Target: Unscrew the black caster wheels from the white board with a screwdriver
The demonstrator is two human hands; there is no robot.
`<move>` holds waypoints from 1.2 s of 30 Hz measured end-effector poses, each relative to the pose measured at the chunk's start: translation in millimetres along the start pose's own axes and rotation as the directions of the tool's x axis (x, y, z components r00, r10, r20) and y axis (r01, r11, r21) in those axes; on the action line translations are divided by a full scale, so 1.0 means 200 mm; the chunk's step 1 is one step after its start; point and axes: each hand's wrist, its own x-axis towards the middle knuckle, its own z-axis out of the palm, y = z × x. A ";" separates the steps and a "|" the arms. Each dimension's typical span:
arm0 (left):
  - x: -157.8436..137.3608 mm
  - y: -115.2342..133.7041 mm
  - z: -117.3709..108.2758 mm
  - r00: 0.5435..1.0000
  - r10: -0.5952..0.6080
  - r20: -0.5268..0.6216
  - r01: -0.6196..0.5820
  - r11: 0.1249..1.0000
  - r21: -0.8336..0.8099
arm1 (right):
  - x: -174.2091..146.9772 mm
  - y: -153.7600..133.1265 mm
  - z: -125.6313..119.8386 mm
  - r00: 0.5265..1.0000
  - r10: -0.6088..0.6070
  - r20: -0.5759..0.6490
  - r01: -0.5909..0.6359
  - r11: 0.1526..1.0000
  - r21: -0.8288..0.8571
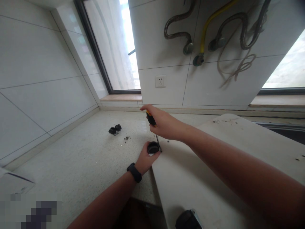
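My right hand [162,121] is wrapped round the black-and-yellow handle of a screwdriver [151,119]. Its thin shaft slants down to the metal plate of a black caster wheel [152,148]. My left hand [145,159], with a dark watch on the wrist, grips this caster against the left edge of a white board [186,171]. Whether the tip sits in a screw is too small to tell. Another black caster [188,219] is on the board near the bottom of the view.
Left of my hands, two black casters [115,129] lie on the speckled countertop [95,159] beside a small pile of screws [127,138]. A wall socket [160,81] and a yellow gas pipe [205,28] are on the tiled wall. A white box [14,184] stands at lower left.
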 end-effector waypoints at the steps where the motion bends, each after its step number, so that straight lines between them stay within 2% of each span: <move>1: 0.00 0.00 0.00 1.000 -0.003 -0.002 0.003 1.000 -0.004 | 0.00 0.00 0.00 1.000 -0.019 -0.002 0.019 1.000 0.001; 6: 0.00 0.01 0.00 1.000 -0.015 -0.020 0.015 1.000 -0.008 | 0.00 0.01 0.01 0.999 -0.048 -0.020 0.049 0.999 0.009; 13: 0.00 0.00 0.00 1.000 -0.023 -0.019 0.023 1.000 0.005 | 0.00 0.00 0.00 0.999 0.000 -0.032 -0.001 1.000 -0.027; 17: 0.00 0.00 0.00 0.999 -0.036 -0.009 0.036 0.999 -0.023 | 0.00 0.02 -0.02 0.996 0.068 -0.057 -0.072 0.994 -0.081; 19: 0.00 0.00 0.00 1.000 -0.030 0.004 0.030 0.999 -0.030 | 0.01 0.06 -0.02 0.993 0.117 0.022 -0.111 0.978 -0.178; 21: 0.00 0.00 0.00 1.000 -0.013 0.004 0.013 1.000 -0.028 | 0.02 0.12 -0.01 0.972 0.170 0.160 -0.123 0.955 -0.269; 24: 0.00 0.00 -0.01 1.000 0.007 -0.023 -0.007 1.000 -0.008 | 0.01 0.24 0.04 0.906 0.200 0.374 -0.083 0.949 -0.305; 26: 0.00 -0.01 -0.01 0.999 0.006 -0.035 -0.006 1.000 0.009 | 0.00 0.31 0.08 0.856 0.211 0.471 -0.051 0.943 -0.330; 30: 0.00 -0.01 -0.01 0.999 0.034 0.006 -0.035 0.999 0.022 | -0.01 0.36 0.15 0.804 0.234 0.547 -0.010 0.925 -0.380; 36: 0.00 -0.02 -0.02 0.999 0.037 0.000 -0.037 0.999 0.018 | -0.02 0.38 0.21 0.790 0.244 0.563 0.015 0.910 -0.415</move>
